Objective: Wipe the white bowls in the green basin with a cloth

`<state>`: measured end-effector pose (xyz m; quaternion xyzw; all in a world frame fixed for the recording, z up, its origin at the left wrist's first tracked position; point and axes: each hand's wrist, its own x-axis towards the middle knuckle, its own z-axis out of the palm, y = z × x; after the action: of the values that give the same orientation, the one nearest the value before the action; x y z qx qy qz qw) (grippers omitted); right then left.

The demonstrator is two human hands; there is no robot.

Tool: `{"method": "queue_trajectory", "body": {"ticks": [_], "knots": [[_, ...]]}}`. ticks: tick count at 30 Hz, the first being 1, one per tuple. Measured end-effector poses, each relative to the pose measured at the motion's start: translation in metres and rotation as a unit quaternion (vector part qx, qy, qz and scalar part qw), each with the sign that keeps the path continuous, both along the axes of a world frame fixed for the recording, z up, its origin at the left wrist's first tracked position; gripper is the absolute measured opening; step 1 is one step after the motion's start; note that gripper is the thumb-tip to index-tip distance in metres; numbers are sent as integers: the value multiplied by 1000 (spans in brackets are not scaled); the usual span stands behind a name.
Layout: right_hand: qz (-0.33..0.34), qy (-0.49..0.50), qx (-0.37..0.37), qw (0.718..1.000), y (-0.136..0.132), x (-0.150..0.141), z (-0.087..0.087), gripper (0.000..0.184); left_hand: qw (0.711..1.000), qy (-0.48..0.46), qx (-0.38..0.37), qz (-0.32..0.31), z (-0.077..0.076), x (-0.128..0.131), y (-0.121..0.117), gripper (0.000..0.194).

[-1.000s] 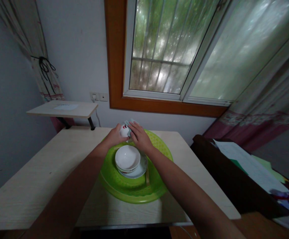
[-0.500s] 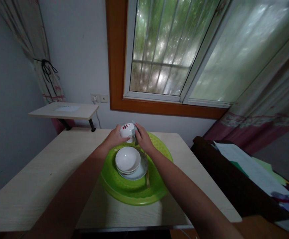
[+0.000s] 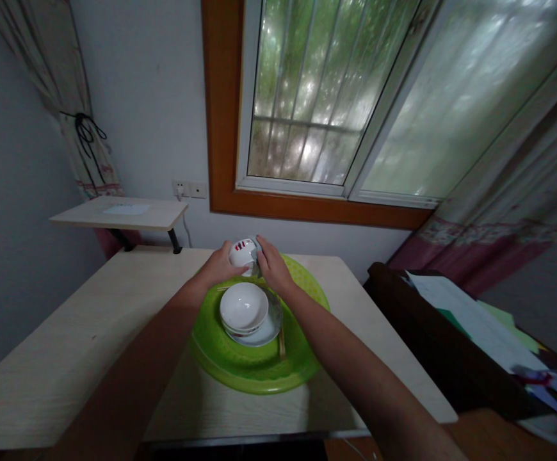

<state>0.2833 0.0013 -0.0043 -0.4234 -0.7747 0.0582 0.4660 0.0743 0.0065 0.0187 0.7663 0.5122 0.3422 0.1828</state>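
Observation:
Over the far part of a round green basin [image 3: 264, 386], my left hand [image 3: 217, 266] is closed around the left side of a white bowl [image 3: 241, 255] with a red and black design. The bowl is tilted, its outer side facing me. At its right edge, my right hand [image 3: 274, 267] pinches a pale bluish cloth [image 3: 253, 247] against it, and the fingers hide most of the cloth. Below both hands, stacked white bowls [image 3: 244, 307] sit on a white plate [image 3: 273, 324] in the basin. Chopsticks [image 3: 282, 344] lie beside the plate.
The basin stands on a pale wooden table [image 3: 110, 346]. At the back left is a small raised shelf [image 3: 120, 218] with a paper on it. A dark brown piece of furniture [image 3: 403, 333] bearing papers [image 3: 475, 320] is on the right. Behind is a window [image 3: 307, 115].
My right hand has slid with the cloth from the bowl's front to its right edge, uncovering the printed design. My left hand keeps its hold; the stacked bowls have not moved.

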Motion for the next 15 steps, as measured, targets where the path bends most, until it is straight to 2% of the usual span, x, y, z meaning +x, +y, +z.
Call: {"method": "queue_trajectory", "body": {"ticks": [3, 7, 10, 15], "knots": [[29, -89, 54, 994, -12, -8, 10, 53, 1000, -4, 12, -21, -3, 0, 2, 52], [44, -160, 79, 983, -24, -16, 19, 50, 1000, -4, 23, -11, -3, -1, 3, 48], [51, -127, 84, 987, -24, -16, 20, 50, 1000, -26, 18, 3, -3, -2, 5, 48], [32, 25, 29, 999, -10, -4, 13, 55, 997, -70, 25, 37, -6, -4, 10, 58]]}}
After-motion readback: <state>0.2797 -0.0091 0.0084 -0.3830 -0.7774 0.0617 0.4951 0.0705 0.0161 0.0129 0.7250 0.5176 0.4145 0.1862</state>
